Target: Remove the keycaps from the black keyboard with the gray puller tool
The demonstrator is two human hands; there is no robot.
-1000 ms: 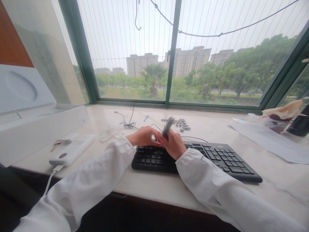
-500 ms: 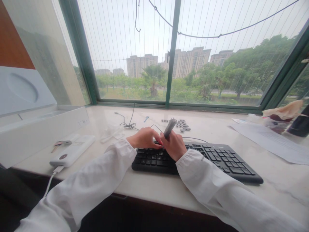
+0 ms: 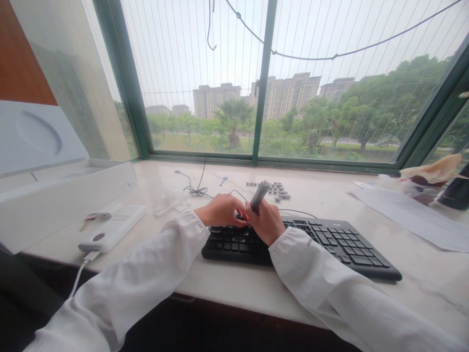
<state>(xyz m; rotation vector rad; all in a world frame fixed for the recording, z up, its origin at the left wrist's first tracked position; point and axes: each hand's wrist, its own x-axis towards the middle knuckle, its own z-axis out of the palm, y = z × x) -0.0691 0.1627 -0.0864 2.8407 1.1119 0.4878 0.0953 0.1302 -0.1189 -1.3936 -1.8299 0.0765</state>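
Note:
A black keyboard [image 3: 330,242] lies on a pale marble sill in front of me. My right hand [image 3: 268,221] grips a grey pen-like tool [image 3: 259,194] that points up and away, its lower end down among the keys. My left hand [image 3: 220,210] rests on the keyboard's upper left rows, fingertips pressed to the keys beside the tool; a bit of red shows between the two hands. Several loose black keycaps [image 3: 274,189] lie in rows on the sill just behind my hands. Both arms wear white sleeves.
An open white box [image 3: 54,195] stands at the left, with a white power bank [image 3: 113,230] and its cable in front. Thin wires [image 3: 196,188] lie near the window. Papers [image 3: 410,210] and a dark container [image 3: 454,188] sit at the right.
The view has shifted slightly; my hands stay on the same spot of the keyboard, with the tool tilted a little more to the right.

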